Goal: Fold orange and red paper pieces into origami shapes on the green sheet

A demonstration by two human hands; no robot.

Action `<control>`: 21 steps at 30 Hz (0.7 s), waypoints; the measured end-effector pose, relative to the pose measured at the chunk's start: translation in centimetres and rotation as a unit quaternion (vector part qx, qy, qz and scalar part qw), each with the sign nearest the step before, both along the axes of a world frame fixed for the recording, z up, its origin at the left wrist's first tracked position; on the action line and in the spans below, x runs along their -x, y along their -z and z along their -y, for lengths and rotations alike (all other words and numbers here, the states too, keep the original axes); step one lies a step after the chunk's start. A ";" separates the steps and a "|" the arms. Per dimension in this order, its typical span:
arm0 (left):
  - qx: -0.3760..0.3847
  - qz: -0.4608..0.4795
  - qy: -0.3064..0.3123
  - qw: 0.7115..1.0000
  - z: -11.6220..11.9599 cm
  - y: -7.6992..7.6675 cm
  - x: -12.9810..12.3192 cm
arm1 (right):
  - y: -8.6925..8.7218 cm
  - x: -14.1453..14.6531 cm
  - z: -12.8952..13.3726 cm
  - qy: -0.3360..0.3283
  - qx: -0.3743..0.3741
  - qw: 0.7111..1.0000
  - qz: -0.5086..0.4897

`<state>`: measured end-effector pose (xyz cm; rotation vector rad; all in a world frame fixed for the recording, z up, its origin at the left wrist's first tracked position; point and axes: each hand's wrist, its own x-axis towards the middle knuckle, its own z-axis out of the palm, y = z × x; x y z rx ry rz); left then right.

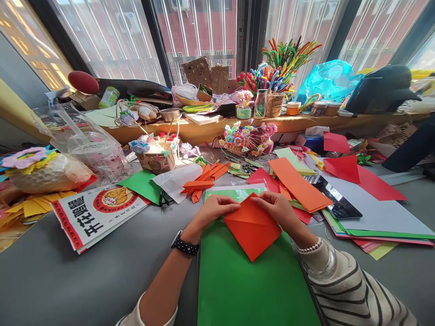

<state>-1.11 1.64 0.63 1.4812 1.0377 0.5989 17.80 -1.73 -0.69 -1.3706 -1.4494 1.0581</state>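
Note:
An orange-red paper square [253, 230] with a crease across it lies with one corner toward me over a large green sheet [251, 290]. My left hand [217, 210] pinches its upper left edge between thumb and fingers, the wrist wearing a dotted black watch band. At the top corner, my right hand [274, 207] grips the paper with thumb and forefinger; a beaded bracelet is on that wrist. The fingertips of both hands are close to each other near the upper corner.
Folded orange strips [204, 179] lie behind my left hand. On the right are orange sheets [299, 183], a black phone [336, 197] and stacked coloured paper [387, 215]. A printed paper bag [102, 213] lies left. Flower baskets [158, 156] and a cluttered sill [204, 129] stand behind.

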 end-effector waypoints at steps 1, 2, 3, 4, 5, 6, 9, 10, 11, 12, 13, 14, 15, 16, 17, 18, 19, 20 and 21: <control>0.000 -0.001 0.004 1.000 0.0 0.1 -0.1 | 0.0 0.1 0.0 -0.008 0.002 1.000 0.004; 0.000 -0.001 0.010 1.000 0.1 0.2 -0.1 | 0.0 0.1 0.1 -0.017 0.005 1.000 0.006; 0.000 -0.001 0.014 1.000 0.1 0.3 -0.2 | 0.0 0.2 0.1 -0.026 0.010 1.000 0.005; 0.000 -0.002 0.018 1.000 0.1 0.4 -0.2 | 0.0 0.2 0.2 -0.034 0.015 0.999 0.003; 0.000 -0.002 0.020 1.000 0.2 0.4 -0.2 | 0.0 0.3 0.2 -0.040 0.020 0.999 0.001; 0.002 -0.003 0.021 1.000 0.2 0.5 -0.2 | -0.1 0.3 0.2 -0.043 0.023 0.999 -0.001; 0.011 0.001 0.020 1.000 0.2 0.4 -0.2 | -0.3 0.3 0.3 -0.045 0.028 0.999 -0.002; 0.014 0.003 0.021 1.000 0.2 0.4 -0.2 | -0.3 0.3 0.3 -0.046 0.029 0.999 -0.002; 0.017 0.005 0.022 1.000 0.2 0.4 -0.1 | -0.4 0.3 0.3 -0.046 0.028 0.999 -0.004; 0.019 0.005 0.024 1.000 0.3 0.3 -0.1 | -0.4 0.3 0.3 -0.046 0.027 0.999 -0.006; 0.023 0.005 0.026 0.999 0.3 0.3 -0.1 | -0.4 0.2 0.2 -0.046 0.024 0.999 -0.006; 0.027 0.005 0.029 0.999 0.4 0.2 -0.1 | -0.4 0.2 0.2 -0.046 0.021 0.999 -0.006; 0.031 0.004 0.030 0.999 0.4 0.2 -0.1 | -0.4 0.2 0.2 -0.046 0.018 0.999 -0.004; 0.034 0.003 0.031 0.999 0.4 0.1 -0.1 | -0.3 0.1 0.2 -0.046 0.015 0.999 0.000; 0.037 0.003 0.031 0.999 0.5 0.1 -0.1 | -0.3 0.1 0.2 -0.046 0.012 0.999 0.003; 0.038 0.002 0.031 0.999 0.5 0.0 -0.2 | -0.3 0.1 0.2 -0.045 0.008 0.999 0.007; 0.039 0.002 0.031 0.999 0.5 0.0 -0.2 | -0.2 0.1 0.2 -0.045 0.005 0.999 0.011; 0.039 0.003 0.033 0.999 0.6 -0.1 -0.2 | -0.3 0.1 0.2 -0.046 0.002 0.999 0.014; 0.039 0.005 0.036 0.999 0.6 -0.1 -0.3 | -0.3 0.2 0.2 -0.045 -0.002 0.999 0.017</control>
